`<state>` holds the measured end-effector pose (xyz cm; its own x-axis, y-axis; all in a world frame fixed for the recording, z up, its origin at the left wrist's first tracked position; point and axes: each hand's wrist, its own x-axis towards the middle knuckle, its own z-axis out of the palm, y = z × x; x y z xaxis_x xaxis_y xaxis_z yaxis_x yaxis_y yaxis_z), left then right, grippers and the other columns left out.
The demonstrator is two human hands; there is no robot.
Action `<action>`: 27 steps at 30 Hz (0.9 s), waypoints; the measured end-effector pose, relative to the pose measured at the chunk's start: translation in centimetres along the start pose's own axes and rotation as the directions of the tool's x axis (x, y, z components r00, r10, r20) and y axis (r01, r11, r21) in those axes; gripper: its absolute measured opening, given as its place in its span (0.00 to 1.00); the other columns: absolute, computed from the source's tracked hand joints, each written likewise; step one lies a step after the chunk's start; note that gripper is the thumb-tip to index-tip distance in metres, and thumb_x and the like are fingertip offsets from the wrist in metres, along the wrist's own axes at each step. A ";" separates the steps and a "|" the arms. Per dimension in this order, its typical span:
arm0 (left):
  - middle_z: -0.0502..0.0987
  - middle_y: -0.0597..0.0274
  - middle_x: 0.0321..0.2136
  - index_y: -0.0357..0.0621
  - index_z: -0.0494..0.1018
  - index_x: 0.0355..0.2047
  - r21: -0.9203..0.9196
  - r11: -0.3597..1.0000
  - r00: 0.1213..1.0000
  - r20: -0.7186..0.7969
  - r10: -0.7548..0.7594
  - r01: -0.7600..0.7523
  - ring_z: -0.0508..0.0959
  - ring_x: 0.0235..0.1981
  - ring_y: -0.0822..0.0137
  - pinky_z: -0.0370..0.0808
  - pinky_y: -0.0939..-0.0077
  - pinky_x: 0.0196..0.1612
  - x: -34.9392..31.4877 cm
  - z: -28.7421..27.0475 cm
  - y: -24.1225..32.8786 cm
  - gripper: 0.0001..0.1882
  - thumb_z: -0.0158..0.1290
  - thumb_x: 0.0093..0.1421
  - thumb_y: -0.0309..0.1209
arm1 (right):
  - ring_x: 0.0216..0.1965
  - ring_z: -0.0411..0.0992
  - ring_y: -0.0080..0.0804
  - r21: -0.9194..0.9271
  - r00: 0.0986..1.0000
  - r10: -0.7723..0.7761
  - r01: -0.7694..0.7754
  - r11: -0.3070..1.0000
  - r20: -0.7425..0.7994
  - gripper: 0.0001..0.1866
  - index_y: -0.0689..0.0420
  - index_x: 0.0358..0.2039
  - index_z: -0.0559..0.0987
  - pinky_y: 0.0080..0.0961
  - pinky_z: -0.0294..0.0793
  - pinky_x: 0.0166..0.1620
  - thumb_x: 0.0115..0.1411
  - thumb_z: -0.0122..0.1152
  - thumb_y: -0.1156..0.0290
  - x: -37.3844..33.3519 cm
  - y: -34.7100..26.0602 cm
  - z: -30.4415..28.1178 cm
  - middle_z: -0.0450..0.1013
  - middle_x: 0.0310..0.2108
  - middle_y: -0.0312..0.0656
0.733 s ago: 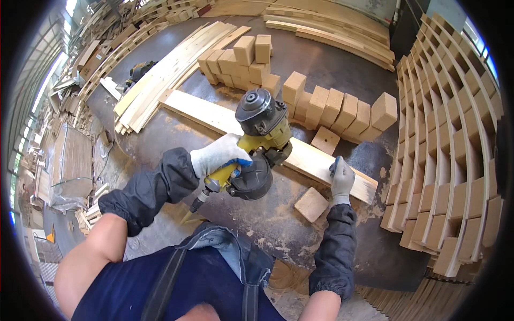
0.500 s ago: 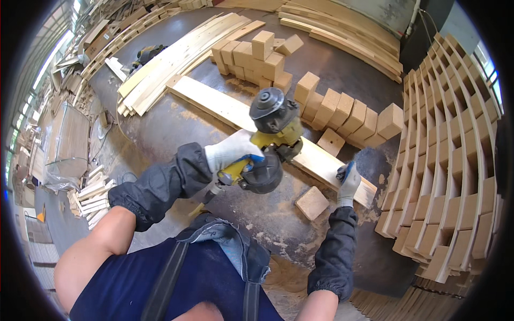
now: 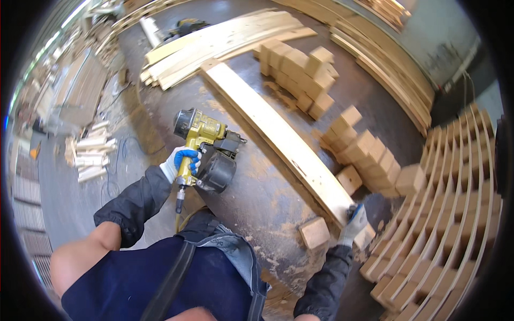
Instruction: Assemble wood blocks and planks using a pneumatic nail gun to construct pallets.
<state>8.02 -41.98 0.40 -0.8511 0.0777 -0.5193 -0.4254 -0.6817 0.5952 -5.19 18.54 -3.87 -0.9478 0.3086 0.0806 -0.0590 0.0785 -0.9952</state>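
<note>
My left hand [image 3: 182, 161], in a white and blue work glove, is closed round the handle of a yellow and black coil nail gun [image 3: 208, 128]. The gun lies tilted over the table to the left of a long pale plank [image 3: 278, 136], apart from it. A hose runs from the handle's lower end toward my body. At the plank's near right end my gloved right hand [image 3: 353, 227] grips its edge, fingers bent over the wood; the fingertips are partly hidden. One loose wood block [image 3: 314, 232] lies just left of that end, another block with a hole [image 3: 349, 180] just beyond it.
Rows of brown blocks [image 3: 300, 72] stand beyond the plank. Several loose boards [image 3: 225, 40] are stacked at the far left. A tall stack of slatted pallets [image 3: 444, 214] rises at the right. Sawdust covers parts of the dark table [image 3: 257, 214]. Wood offcuts [image 3: 93, 152] lie on the left.
My left hand has swung the nail gun from over the plank to the left, away from it. My right hand stays at the plank's end. The view has turned.
</note>
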 end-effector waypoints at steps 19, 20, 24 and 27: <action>0.77 0.60 0.24 0.46 0.76 0.45 -0.020 0.974 0.867 -0.460 0.191 -0.225 0.79 0.20 0.63 0.78 0.67 0.24 1.7 -3.6 -2.3 0.16 0.63 0.62 0.40 | 0.58 0.66 0.54 -0.707 0.731 -0.056 0.674 0.213 0.680 0.55 0.60 0.67 0.63 0.52 0.64 0.60 0.44 0.79 0.48 0.7 -5.1 19.9 0.69 0.58 0.55; 0.77 0.60 0.24 0.45 0.76 0.45 -0.013 0.971 0.862 -0.463 0.205 -0.238 0.79 0.20 0.63 0.78 0.67 0.24 1.6 -3.3 -2.3 0.16 0.63 0.62 0.40 | 0.58 0.66 0.55 -0.720 0.736 -0.005 0.665 0.200 0.677 0.56 0.60 0.67 0.63 0.52 0.65 0.60 0.43 0.79 0.46 0.9 -5.3 20.0 0.69 0.57 0.55; 0.77 0.60 0.24 0.44 0.76 0.45 0.023 0.970 0.852 -0.473 0.225 -0.243 0.79 0.20 0.63 0.78 0.67 0.24 1.1 -2.8 -1.9 0.17 0.63 0.62 0.41 | 0.59 0.66 0.54 -0.716 0.723 0.032 0.676 0.173 0.690 0.56 0.60 0.68 0.63 0.51 0.64 0.60 0.44 0.79 0.46 0.9 -5.9 20.3 0.69 0.57 0.56; 0.78 0.62 0.24 0.43 0.78 0.42 0.069 0.969 0.841 -0.484 0.241 -0.238 0.78 0.19 0.66 0.74 0.67 0.23 1.8 -3.7 -2.4 0.18 0.63 0.62 0.44 | 0.61 0.66 0.54 -0.685 0.698 0.012 0.699 0.205 0.716 0.57 0.60 0.69 0.62 0.50 0.64 0.62 0.44 0.79 0.47 1.4 -5.9 19.7 0.69 0.58 0.57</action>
<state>8.64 -42.88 -4.24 -0.6693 -0.4512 -0.5903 -0.2305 -0.6291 0.7423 -12.36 -0.21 0.96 -0.8866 -0.4625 0.0045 -0.4602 0.8811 -0.1095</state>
